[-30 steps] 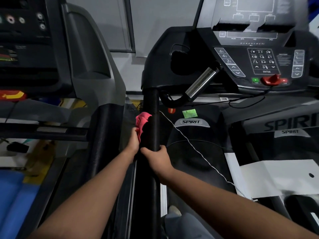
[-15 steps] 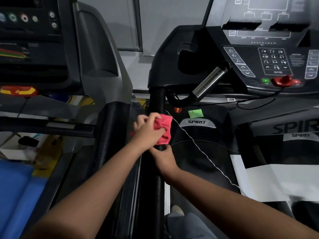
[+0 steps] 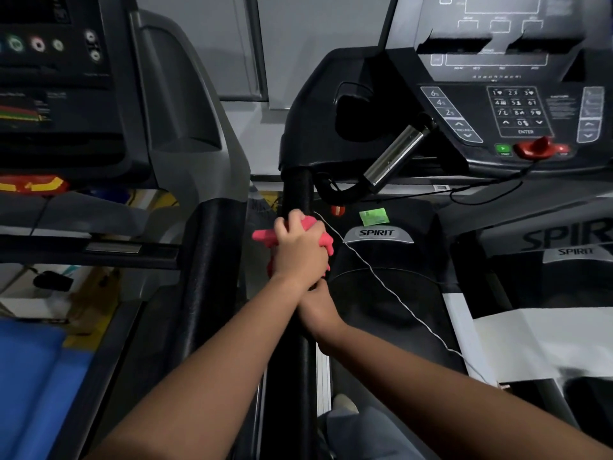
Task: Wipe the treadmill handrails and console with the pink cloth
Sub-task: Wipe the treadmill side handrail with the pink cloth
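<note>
A black padded handrail (image 3: 298,194) runs from the console down the middle of the view. My left hand (image 3: 298,250) grips the pink cloth (image 3: 262,236) wrapped over the rail, with cloth ends sticking out left and right of the fingers. Just below it, my right hand (image 3: 318,303) holds the same rail, partly hidden under my left wrist. The console (image 3: 517,111) with keypad, green start button and red stop knob sits at the upper right. A chrome pulse grip (image 3: 394,157) angles out below the console.
A second treadmill with its own console (image 3: 56,71) and black handrail (image 3: 209,260) stands close on the left. A thin white cord (image 3: 381,283) crosses the black motor cover marked SPIRIT (image 3: 378,233). A blue mat (image 3: 30,370) lies at lower left.
My left hand moved the pink cloth from the rail's left side over the top and now clamps it around the rail. My right hand stayed on the rail just below.
</note>
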`<state>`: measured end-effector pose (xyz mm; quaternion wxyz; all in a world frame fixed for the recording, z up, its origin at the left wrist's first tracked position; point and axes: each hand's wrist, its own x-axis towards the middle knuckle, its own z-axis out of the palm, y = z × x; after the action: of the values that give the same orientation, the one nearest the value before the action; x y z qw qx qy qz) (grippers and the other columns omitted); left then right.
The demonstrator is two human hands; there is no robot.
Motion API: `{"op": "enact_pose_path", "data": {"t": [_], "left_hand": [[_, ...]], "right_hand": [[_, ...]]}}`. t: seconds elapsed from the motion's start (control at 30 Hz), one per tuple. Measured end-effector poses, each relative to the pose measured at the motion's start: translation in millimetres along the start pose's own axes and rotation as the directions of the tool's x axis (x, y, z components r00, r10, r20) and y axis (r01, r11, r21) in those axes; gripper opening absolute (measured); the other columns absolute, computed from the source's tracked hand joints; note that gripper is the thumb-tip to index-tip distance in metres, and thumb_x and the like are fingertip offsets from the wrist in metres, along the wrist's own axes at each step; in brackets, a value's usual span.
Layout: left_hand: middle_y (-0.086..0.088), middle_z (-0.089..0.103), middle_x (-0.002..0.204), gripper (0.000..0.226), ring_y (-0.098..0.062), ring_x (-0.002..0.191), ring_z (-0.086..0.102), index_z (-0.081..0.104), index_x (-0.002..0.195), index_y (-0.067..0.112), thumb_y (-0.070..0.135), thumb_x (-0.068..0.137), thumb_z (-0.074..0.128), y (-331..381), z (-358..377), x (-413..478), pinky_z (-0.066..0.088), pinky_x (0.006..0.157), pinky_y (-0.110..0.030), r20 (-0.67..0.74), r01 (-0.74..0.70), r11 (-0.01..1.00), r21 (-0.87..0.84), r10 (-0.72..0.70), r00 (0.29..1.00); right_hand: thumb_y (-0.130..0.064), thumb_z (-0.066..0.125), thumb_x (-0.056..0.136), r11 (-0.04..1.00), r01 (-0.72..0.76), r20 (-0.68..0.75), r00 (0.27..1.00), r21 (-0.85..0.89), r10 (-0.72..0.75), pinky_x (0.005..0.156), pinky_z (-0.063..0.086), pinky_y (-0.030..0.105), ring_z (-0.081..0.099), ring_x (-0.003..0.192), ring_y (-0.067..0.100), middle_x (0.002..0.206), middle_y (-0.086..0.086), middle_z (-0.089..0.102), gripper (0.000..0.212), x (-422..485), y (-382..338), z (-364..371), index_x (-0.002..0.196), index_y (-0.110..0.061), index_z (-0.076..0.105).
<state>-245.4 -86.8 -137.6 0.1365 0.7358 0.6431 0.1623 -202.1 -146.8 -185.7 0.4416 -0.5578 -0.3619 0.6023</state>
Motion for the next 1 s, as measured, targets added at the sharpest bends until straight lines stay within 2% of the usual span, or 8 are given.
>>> {"op": "enact_pose_path", "data": {"t": [0.2,0.3,0.37,0.43,0.57,0.67,0.83,1.0], "left_hand": [[0.001,0.026,0.130,0.030,-0.022,0.126,0.023,0.059,0.113,0.038,0.024,0.088,0.060,-26.8,-4.8,-1.7,0.021,0.104,-0.028,0.033,0.134,0.890,-0.436,-0.133,0.991],[-0.001,0.038,0.118,0.021,-0.017,0.113,0.042,0.050,0.114,0.029,0.021,0.095,0.053,-46.5,0.7,-9.2,0.037,0.091,-0.024,0.135,0.255,0.675,-0.692,-0.226,0.965],[0.000,0.051,0.101,0.007,-0.014,0.094,0.052,0.047,0.100,0.027,0.020,0.098,0.048,-52.3,5.5,-17.8,0.043,0.074,-0.021,0.164,0.293,0.508,-0.810,-0.282,0.945],[0.000,0.054,0.094,0.013,-0.010,0.083,0.055,0.047,0.091,0.027,0.016,0.098,0.047,-54.4,6.3,-23.6,0.044,0.068,-0.018,0.171,0.295,0.438,-0.849,-0.301,0.938],[0.002,0.042,0.096,0.027,-0.003,0.086,0.047,0.052,0.079,0.021,-0.003,0.090,0.045,-55.6,-5.0,-18.6,0.038,0.074,-0.010,0.077,0.196,0.632,-0.749,-0.211,0.974],[0.001,0.034,0.104,0.019,-0.001,0.092,0.043,0.052,0.077,0.018,0.005,0.090,0.054,-45.4,-10.6,-3.4,0.033,0.074,-0.002,0.077,0.180,0.703,-0.688,-0.177,0.981],[0.001,0.030,0.115,0.035,-0.014,0.108,0.041,0.040,0.101,0.019,0.039,0.086,0.065,-45.2,-1.7,12.3,0.036,0.082,-0.022,0.091,0.245,0.702,-0.668,-0.250,0.964],[-0.003,0.044,0.122,0.045,-0.009,0.097,0.051,0.030,0.118,0.024,0.049,0.090,0.054,-54.8,0.7,15.5,0.041,0.070,-0.018,0.270,0.385,0.551,-0.740,-0.281,0.921]], "right_hand": [[-0.031,0.082,0.062,0.993,-0.113,-0.046,0.992,0.023,0.114,0.085,0.055,0.034,0.068,0.094,0.017,0.105,0.007,0.069,0.072,-2.4,0.0,1.6,0.120,-0.007,0.047],[-0.029,0.081,0.068,0.988,-0.152,-0.074,0.985,0.017,0.153,0.082,0.055,0.032,0.067,0.093,0.019,0.103,0.007,0.068,0.067,-2.1,0.3,2.0,0.119,-0.008,0.044],[-0.025,0.079,0.073,0.987,-0.160,-0.083,0.984,0.009,0.160,0.079,0.055,0.031,0.067,0.090,0.019,0.100,0.006,0.066,0.060,-3.5,-1.5,1.9,0.118,-0.008,0.043],[-0.022,0.078,0.074,0.986,-0.166,-0.090,0.982,0.025,0.168,0.077,0.056,0.031,0.067,0.086,0.017,0.095,0.004,0.065,0.058,-3.1,-2.1,1.3,0.119,-0.007,0.044],[-0.020,0.077,0.076,0.990,-0.138,-0.100,0.985,0.033,0.140,0.069,0.051,0.019,0.062,0.078,0.007,0.091,-0.004,0.061,0.053,-2.3,-0.7,0.8,0.118,-0.007,0.047],[-0.022,0.077,0.076,0.991,-0.128,-0.099,0.986,0.032,0.131,0.074,0.051,0.023,0.061,0.081,0.009,0.093,-0.003,0.061,0.054,-2.0,-0.4,1.1,0.119,-0.010,0.047],[-0.038,0.074,0.058,0.990,-0.137,-0.073,0.988,0.022,0.138,0.071,0.053,0.028,0.065,0.082,0.014,0.094,0.004,0.064,0.070,-2.3,0.0,3.3,0.116,-0.011,0.046],[-0.032,0.077,0.065,0.985,-0.167,-0.040,0.985,0.048,0.169,0.081,0.056,0.036,0.067,0.089,0.020,0.100,0.008,0.066,0.064,-1.0,2.4,1.3,0.116,-0.013,0.043]]}}
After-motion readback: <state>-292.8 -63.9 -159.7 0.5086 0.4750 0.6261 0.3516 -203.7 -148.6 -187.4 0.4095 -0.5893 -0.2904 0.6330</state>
